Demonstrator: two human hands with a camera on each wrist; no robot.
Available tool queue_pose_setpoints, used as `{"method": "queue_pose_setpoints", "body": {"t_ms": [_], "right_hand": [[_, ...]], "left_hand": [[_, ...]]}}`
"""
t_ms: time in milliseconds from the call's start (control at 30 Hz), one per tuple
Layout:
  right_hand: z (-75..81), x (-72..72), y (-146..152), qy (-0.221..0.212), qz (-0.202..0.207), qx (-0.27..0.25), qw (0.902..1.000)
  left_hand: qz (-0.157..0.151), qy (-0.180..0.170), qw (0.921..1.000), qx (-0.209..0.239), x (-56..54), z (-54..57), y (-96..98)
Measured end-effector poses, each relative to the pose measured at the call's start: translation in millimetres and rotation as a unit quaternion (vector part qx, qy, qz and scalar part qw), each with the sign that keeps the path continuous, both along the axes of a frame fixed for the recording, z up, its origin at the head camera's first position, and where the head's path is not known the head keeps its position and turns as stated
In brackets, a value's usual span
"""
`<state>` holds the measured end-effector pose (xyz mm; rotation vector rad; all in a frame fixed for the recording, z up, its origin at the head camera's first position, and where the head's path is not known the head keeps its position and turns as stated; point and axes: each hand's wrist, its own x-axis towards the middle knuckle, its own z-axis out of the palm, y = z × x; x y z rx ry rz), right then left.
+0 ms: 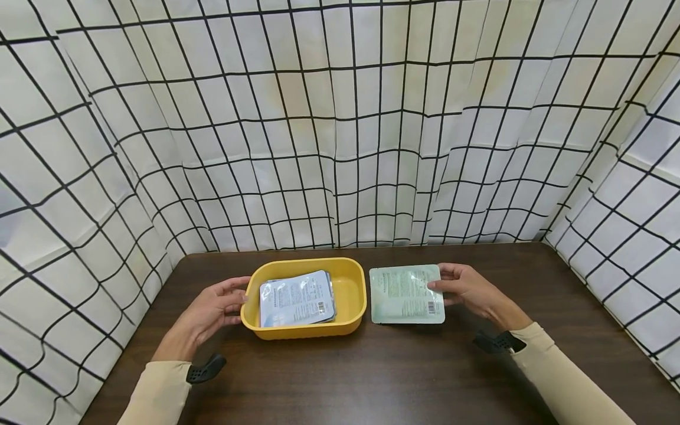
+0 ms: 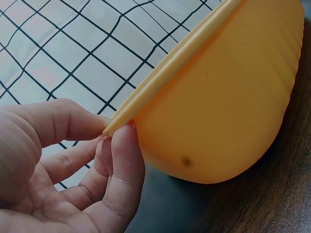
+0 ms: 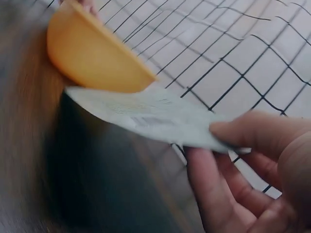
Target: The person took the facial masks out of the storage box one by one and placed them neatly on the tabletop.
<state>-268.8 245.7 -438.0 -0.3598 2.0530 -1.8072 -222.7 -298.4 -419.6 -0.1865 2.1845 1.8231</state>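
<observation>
The left hand (image 1: 212,308) pinches the yellow tub (image 1: 349,296), the right hand (image 1: 474,290) a green packet (image 1: 406,294). Held by one edge, the packet could slip.

Head cam high, fwd-down; wrist cams nr, both w/ yellow tub (image 2: 209,92).

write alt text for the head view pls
A person's right hand pinches a pale green packet beside a yellow tub of pale blue packets, while the left hand grips the tub. Dark table below; black-gridded white backdrop behind.
</observation>
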Motion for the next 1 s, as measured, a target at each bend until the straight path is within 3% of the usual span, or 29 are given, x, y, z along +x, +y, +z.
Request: {"method": "queue_pose_setpoints", "body": {"t_ms": [167, 333, 1000], "right_hand": [[-3.7, -3.1, -5, 0.051, -0.032, 0.092, 0.9939], [-5.9, -4.9, -8, 0.07, -0.049, 0.132, 0.9876], [1.1, -14.5, -3, 0.026, -0.065, 0.111, 0.9914]], "left_hand": [[0.002, -0.001, 1.0, -0.006, 0.0, -0.2, 0.5], [0.002, 0.0, 1.0, -0.008, -0.3, -0.8, 0.5], [-0.001, -0.001, 1.0, -0.007, -0.2, 1.6, 0.6]]}}
